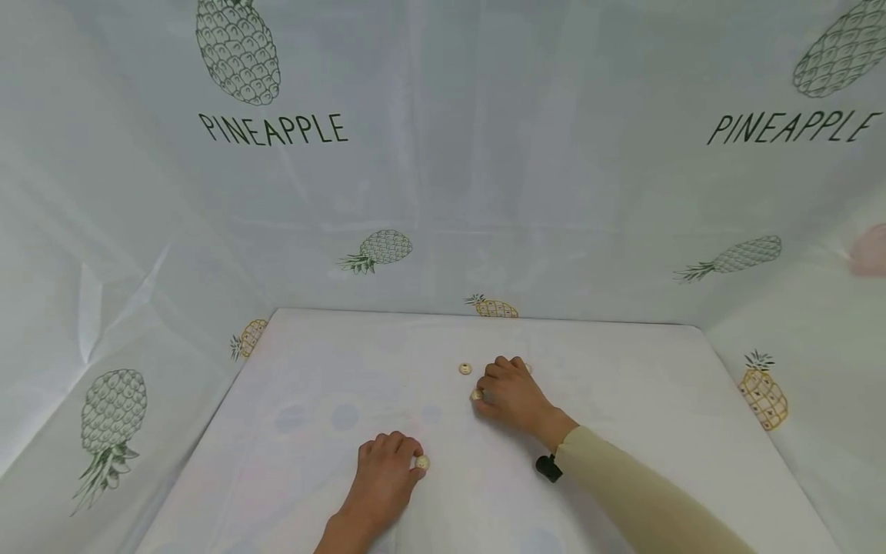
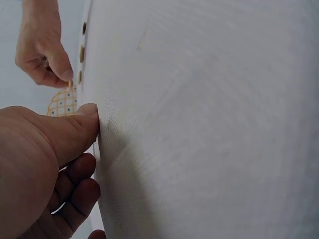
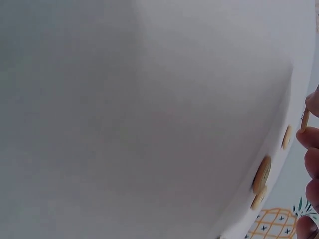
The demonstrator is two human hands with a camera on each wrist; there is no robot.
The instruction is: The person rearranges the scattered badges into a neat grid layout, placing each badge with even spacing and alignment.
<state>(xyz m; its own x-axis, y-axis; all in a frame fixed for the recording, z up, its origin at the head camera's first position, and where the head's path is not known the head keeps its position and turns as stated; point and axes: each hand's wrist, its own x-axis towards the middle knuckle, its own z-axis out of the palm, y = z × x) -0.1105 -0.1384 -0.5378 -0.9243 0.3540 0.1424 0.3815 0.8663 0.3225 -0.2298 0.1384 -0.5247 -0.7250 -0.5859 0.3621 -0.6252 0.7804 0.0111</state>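
Observation:
In the head view my left hand (image 1: 389,475) pinches a small round wooden button (image 1: 422,462) between thumb and index finger, low over the white table. That button is hidden in the left wrist view, where the left thumb (image 2: 75,127) covers the fingertips. Farther forward and to the right, my right hand (image 1: 514,396) pinches another wooden button (image 1: 477,394); the right wrist view shows this button (image 3: 305,119) on edge between the fingertips. Just beyond the right hand lies a loose button (image 1: 465,368). A further button (image 1: 528,368) is partly covered by the right fingers.
Beneath both hands spreads a white tabletop (image 1: 332,369) with faint bluish spots. Pineapple-printed white sheeting (image 1: 519,192) stands behind it and along both sides. A dark small object (image 1: 549,468) hangs at the right wrist, beside the pale sleeve (image 1: 637,492).

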